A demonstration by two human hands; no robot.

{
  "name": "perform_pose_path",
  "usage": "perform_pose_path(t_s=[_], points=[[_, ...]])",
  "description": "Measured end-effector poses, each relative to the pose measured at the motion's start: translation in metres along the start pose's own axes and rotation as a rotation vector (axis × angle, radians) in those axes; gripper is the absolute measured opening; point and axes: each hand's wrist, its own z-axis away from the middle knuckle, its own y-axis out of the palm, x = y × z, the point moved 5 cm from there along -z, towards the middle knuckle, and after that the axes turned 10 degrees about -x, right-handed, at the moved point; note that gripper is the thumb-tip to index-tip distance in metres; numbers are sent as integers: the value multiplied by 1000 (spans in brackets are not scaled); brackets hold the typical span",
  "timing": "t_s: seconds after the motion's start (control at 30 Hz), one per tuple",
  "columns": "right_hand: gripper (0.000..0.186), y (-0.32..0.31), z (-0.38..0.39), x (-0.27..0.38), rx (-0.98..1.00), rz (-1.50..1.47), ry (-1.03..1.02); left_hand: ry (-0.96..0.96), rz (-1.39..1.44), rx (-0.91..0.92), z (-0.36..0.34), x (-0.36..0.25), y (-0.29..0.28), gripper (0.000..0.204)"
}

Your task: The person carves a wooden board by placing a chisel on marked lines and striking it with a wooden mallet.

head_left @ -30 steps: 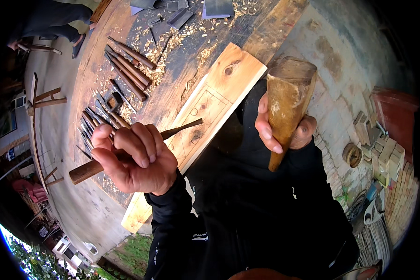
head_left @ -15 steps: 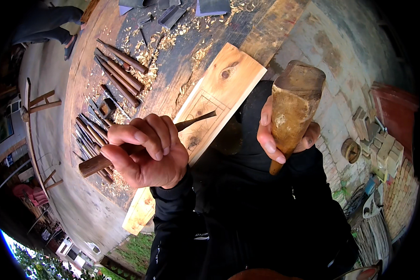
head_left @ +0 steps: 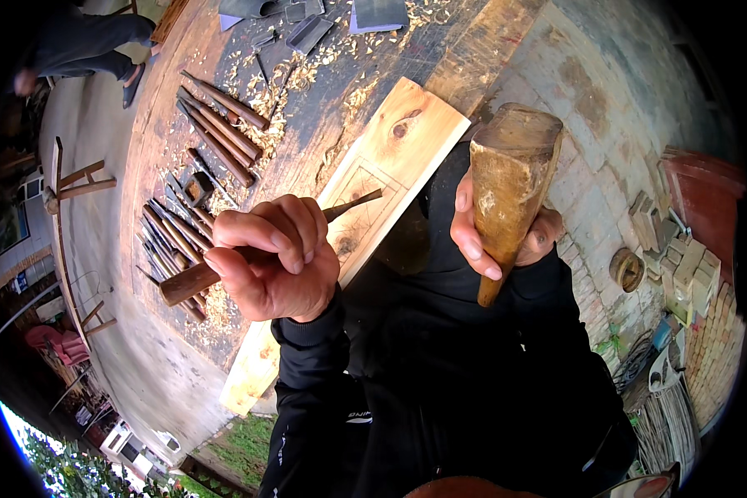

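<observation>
Brown, worn wood is being gripped nearest the view: a tapering mallet is being held by the right hand, its fingers being wrapped about the narrow lower part. Across from it, a wood-handled chisel is being clasped by the left hand, the fingers being curled around the handle and the blade being pointed rightward. Over the last second the left hand is being shifted slightly rightward and up the view, so the blade's tip is being carried farther across the rectangle drawn on a pale, knotty board. Whether the board is being touched cannot be told; with the mallet being held well apart from the chisel, no blow is being struck. Behind the hands, the board is being supported by a counter. Beyond it, shavings are being strewn around two groups of carving tools, a small dark container being set between them. Farthest off, at upper left, another person is being partly shown.
</observation>
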Motion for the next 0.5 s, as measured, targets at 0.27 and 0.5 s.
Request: perform_pose_path(t_s=[0.27,0.5], points=[[82,-2,-1,1,79,65,-30,-44,-61,92,-1,1,8,55],[78,-3,2,-3,-24,-65,84,-143,-117,197,-12,10,33,43]])
